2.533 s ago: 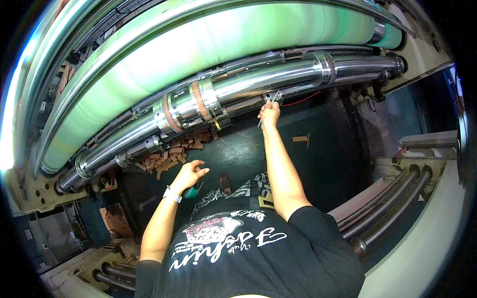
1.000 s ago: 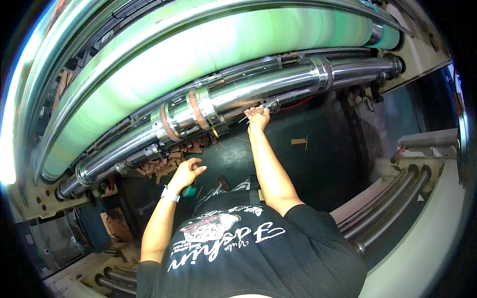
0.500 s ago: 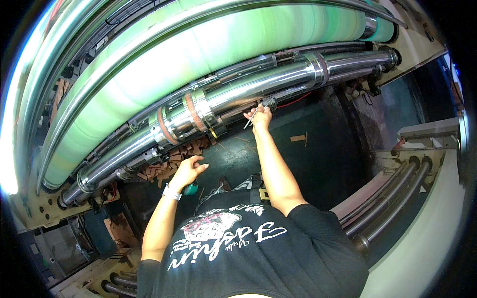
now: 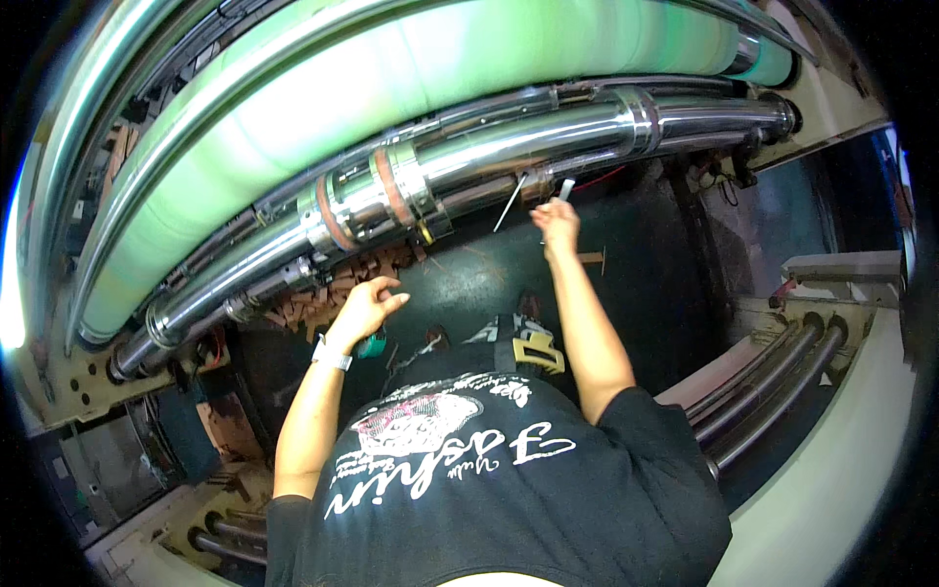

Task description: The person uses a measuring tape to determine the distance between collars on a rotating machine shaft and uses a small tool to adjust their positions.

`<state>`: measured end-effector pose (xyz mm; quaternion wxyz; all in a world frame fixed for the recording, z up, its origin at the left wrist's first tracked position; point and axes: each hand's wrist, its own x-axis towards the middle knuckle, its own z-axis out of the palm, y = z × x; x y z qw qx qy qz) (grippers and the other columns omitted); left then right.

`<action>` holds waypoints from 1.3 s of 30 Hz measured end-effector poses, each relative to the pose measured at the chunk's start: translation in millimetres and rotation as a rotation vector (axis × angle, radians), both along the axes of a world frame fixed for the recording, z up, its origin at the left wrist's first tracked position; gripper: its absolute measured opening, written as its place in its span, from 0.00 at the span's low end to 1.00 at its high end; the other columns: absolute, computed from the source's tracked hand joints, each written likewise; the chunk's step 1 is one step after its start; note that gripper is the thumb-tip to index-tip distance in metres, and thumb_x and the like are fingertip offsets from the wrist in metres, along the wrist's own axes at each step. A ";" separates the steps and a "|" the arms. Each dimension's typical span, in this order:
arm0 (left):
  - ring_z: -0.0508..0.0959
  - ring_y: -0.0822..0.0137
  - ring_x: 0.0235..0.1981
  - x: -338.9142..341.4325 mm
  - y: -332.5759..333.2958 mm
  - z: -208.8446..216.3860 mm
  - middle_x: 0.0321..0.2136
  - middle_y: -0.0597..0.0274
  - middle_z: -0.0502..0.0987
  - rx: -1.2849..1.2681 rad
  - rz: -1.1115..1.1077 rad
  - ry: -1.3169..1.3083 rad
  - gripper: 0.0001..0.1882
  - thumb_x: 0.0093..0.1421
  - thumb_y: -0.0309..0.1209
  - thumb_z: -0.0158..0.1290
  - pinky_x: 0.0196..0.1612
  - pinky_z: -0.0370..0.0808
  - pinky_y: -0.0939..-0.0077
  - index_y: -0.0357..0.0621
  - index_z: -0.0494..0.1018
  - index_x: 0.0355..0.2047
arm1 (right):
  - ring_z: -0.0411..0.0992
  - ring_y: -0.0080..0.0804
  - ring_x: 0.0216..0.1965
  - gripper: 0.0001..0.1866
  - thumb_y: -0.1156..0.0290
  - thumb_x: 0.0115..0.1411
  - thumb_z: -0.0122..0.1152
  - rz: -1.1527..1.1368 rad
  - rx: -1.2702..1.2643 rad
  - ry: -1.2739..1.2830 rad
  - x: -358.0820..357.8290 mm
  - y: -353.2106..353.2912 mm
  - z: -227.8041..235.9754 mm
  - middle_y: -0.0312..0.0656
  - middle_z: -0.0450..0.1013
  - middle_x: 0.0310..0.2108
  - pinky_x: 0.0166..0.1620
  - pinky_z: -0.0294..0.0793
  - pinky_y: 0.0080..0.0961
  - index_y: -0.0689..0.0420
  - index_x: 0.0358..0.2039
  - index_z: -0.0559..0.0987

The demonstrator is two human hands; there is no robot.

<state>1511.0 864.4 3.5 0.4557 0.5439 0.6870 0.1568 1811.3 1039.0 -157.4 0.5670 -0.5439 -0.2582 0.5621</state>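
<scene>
My right hand point(image 4: 558, 227) is closed around a short pale stick-like object point(image 4: 566, 189), whose end pokes up past the fingers; its kind is not clear. Just left of that hand, a thin silvery rod point(image 4: 510, 203) slants down from the lower bar of the machine, with no hand on it. My left hand point(image 4: 363, 313) hovers below the shiny metal shaft point(image 4: 528, 147), thumb and fingers apart, nothing in it. Ring collars point(image 4: 391, 186) with reddish-brown bands sit around the shaft, to the upper right of the left hand.
A big pale-green roller point(image 4: 362, 93) spans the back behind a curved metal bar. Brown cardboard scraps point(image 4: 333, 289) are heaped on the floor under the shaft. Metal rollers point(image 4: 773, 391) stand at the right. A yellow clip point(image 4: 539, 353) is at my waist.
My right hand has moved right, away from the silvery rod it was holding, which now stays at the bar. The left hand has hardly moved. The view has shifted slightly.
</scene>
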 end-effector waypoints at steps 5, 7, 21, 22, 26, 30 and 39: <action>0.67 0.76 0.19 8.3 -10.6 8.4 0.16 0.65 0.70 -0.049 -0.006 -0.079 0.17 0.51 0.35 0.56 0.24 0.66 0.80 0.33 0.72 0.34 | 0.63 0.19 0.21 0.11 0.70 0.61 0.45 0.439 -0.002 -0.201 37.9 -90.4 157.3 0.34 0.71 0.24 0.25 0.64 0.16 0.59 0.25 0.74; 0.66 0.76 0.19 16.5 -2.3 10.1 0.16 0.66 0.69 -0.023 -0.038 -0.078 0.18 0.52 0.36 0.56 0.24 0.65 0.80 0.32 0.71 0.36 | 0.66 0.22 0.21 0.08 0.72 0.59 0.49 0.781 0.236 -0.248 41.6 -133.1 193.4 0.37 0.72 0.25 0.25 0.67 0.17 0.61 0.27 0.74; 0.66 0.78 0.20 11.8 -1.5 14.5 0.18 0.68 0.69 0.060 -0.008 -0.080 0.18 0.52 0.35 0.56 0.24 0.64 0.82 0.34 0.70 0.38 | 0.69 0.35 0.28 0.13 0.74 0.47 0.54 1.360 0.844 -1.001 25.8 -163.5 186.7 0.38 0.67 0.23 0.31 0.69 0.27 0.59 0.37 0.72; 0.65 0.78 0.20 10.0 -4.5 13.7 0.18 0.68 0.69 0.067 0.003 -0.088 0.18 0.52 0.35 0.56 0.24 0.64 0.82 0.35 0.70 0.38 | 0.69 0.35 0.28 0.13 0.75 0.47 0.54 1.366 0.820 -0.958 25.7 -164.1 187.6 0.39 0.67 0.23 0.31 0.69 0.27 0.59 0.36 0.72; 0.65 0.79 0.19 -3.1 -15.9 15.5 0.17 0.69 0.68 0.066 0.060 -0.091 0.17 0.52 0.35 0.56 0.23 0.64 0.83 0.35 0.70 0.39 | 0.69 0.39 0.28 0.09 0.76 0.49 0.54 1.354 0.637 -0.740 16.0 -154.9 228.8 0.42 0.68 0.24 0.32 0.69 0.29 0.60 0.33 0.73; 0.65 0.80 0.20 -7.1 -21.5 24.0 0.18 0.70 0.68 0.017 0.086 -0.145 0.16 0.52 0.34 0.56 0.24 0.64 0.85 0.36 0.71 0.38 | 0.70 0.40 0.26 0.09 0.70 0.58 0.48 1.203 0.508 -0.897 18.9 -142.0 219.1 0.46 0.69 0.24 0.31 0.70 0.31 0.61 0.33 0.74; 0.73 0.58 0.33 61.7 -23.1 100.3 0.29 0.54 0.71 0.192 -0.866 -0.376 0.14 0.58 0.36 0.46 0.37 0.69 0.69 0.41 0.72 0.40 | 0.69 0.25 0.28 0.11 0.69 0.59 0.49 1.429 0.270 -0.494 21.7 -151.0 273.1 0.41 0.71 0.26 0.33 0.68 0.20 0.63 0.33 0.76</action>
